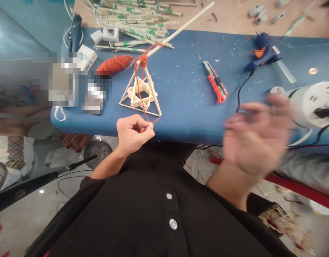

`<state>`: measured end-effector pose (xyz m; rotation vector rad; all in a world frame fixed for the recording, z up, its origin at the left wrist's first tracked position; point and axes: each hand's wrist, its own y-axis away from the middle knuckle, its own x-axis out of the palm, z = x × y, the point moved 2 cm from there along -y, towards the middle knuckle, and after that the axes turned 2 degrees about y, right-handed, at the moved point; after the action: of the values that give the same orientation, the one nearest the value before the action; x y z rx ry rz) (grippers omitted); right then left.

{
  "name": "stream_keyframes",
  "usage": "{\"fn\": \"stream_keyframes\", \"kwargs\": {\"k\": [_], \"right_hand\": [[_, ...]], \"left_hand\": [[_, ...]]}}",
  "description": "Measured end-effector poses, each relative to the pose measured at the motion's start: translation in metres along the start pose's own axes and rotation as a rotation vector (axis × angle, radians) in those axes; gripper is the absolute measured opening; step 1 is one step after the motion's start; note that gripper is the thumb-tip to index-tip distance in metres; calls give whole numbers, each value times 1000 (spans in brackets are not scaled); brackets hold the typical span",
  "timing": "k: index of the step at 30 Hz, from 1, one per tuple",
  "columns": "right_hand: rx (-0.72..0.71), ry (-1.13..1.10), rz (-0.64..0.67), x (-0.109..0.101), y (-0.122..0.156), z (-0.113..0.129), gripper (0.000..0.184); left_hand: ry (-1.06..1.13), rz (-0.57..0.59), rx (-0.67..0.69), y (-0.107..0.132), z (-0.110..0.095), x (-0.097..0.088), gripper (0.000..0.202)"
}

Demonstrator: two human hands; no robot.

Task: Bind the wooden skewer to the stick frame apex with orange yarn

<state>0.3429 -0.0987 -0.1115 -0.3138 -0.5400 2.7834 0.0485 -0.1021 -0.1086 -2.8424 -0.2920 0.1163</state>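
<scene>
My left hand [134, 134] pinches the end of an orange yarn [139, 93] at the table's front edge. The yarn runs up to an orange wrapping [143, 60] at the top of a pyramid frame of thin wooden sticks [155, 98]. Inside the frame sits a star-shaped stack of short sticks [136, 103], and a long wooden stick [183, 28] slants up to the right from the wrapped peak. Apart from all this, my right hand [256, 134] is raised at the right, palm up and blurred, its fingers spread with nothing visible in them.
A red utility knife [216, 84] lies mid-table, with a blue glue gun [262, 51] farther right. A white power strip [316, 103] with cords stands at the right edge. Behind the frame are an orange yarn skein [113, 65] and wrapped chopsticks [137, 26].
</scene>
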Motion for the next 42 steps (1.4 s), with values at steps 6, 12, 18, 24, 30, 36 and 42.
{"fn": "stream_keyframes", "kwargs": {"k": [6,12,18,24,30,36,42], "right_hand": [[376,-398,347,94,41,11,43],[334,-343,264,102,41,20,9],[186,-94,-114,63,13,11,12],[54,108,-566,18,-11,-16,43],[-72,226,-45,51,-6,-9,25],[-195,255,422,102,-33,-5,45],[-332,248,677,135,-53,-6,60]], "left_hand": [[-10,101,9,12,-5,8,19],[12,104,13,20,-2,8,20],[17,3,-108,16,11,-2,25],[-17,-25,-101,12,16,-9,26],[-298,-122,167,11,21,-10,23],[-862,-198,650,3,26,-10,30],[-972,-197,716,-3,19,-1,35]]}}
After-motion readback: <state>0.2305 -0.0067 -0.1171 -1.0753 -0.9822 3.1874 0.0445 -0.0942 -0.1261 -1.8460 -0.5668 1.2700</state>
